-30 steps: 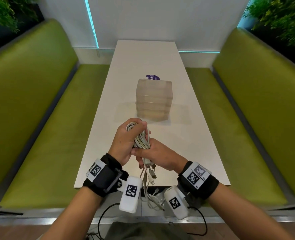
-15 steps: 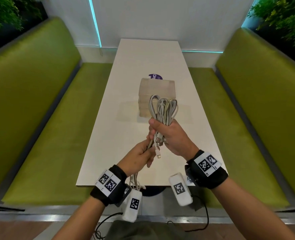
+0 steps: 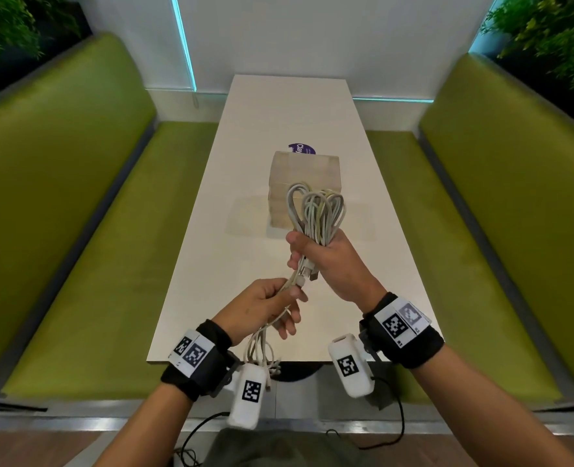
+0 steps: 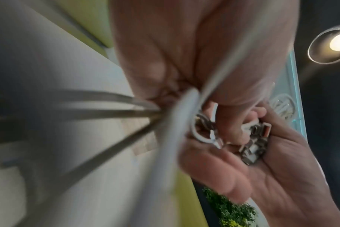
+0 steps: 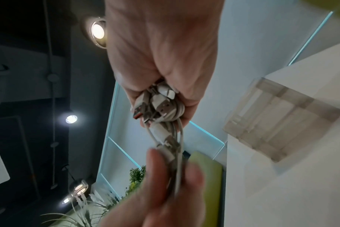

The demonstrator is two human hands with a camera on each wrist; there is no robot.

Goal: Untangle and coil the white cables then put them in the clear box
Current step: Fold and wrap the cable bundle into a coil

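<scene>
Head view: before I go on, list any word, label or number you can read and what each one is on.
"Clay": on the purple round sticker on the table, half hidden behind the clear box; the rest is covered, and its smaller print is too small to read.
Black-and-white square code tags on the wristbands and wrist cameras: patterns only, tiny marks beside them unreadable.
Wrist views: no readable text.

You can read "Clay" on the purple round sticker [image 3: 301,150], on the table [image 3: 245,230], at 12 o'clock from the clear box [image 3: 304,183], rest of the word hidden.
</scene>
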